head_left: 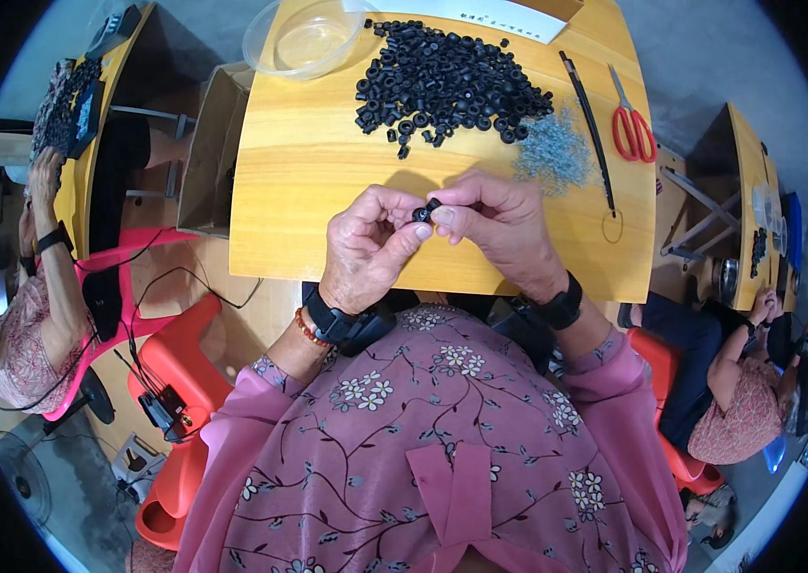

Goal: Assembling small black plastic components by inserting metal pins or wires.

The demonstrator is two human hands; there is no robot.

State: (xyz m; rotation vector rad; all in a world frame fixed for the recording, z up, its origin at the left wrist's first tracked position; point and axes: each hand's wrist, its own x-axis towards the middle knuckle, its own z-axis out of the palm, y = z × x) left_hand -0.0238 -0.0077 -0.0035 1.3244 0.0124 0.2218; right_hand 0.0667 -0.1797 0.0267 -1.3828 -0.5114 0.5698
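Note:
Over the near part of the table, both hands meet fingertip to fingertip. My left hand (370, 239) pinches a small black ring-shaped part (421, 216) between thumb and fingers. My right hand (499, 224) pinches another small black piece (434, 204), touching the first one from the upper right. The fingers partly cover both pieces, so how they fit together is hidden. Beyond the hands lies a heap of small black cylindrical parts (442, 81), many with a hole. Right of it is a pile of fine, pale silvery pieces (555, 153), too small to make out singly.
A clear plastic bowl (306, 46) and a white box (509, 17) stand at the table's far edge. Red-handled scissors (635, 132) lie right of a thin black rod (587, 113) with a wire loop. A cardboard box (208, 162) stands left. Other people work at tables on both sides.

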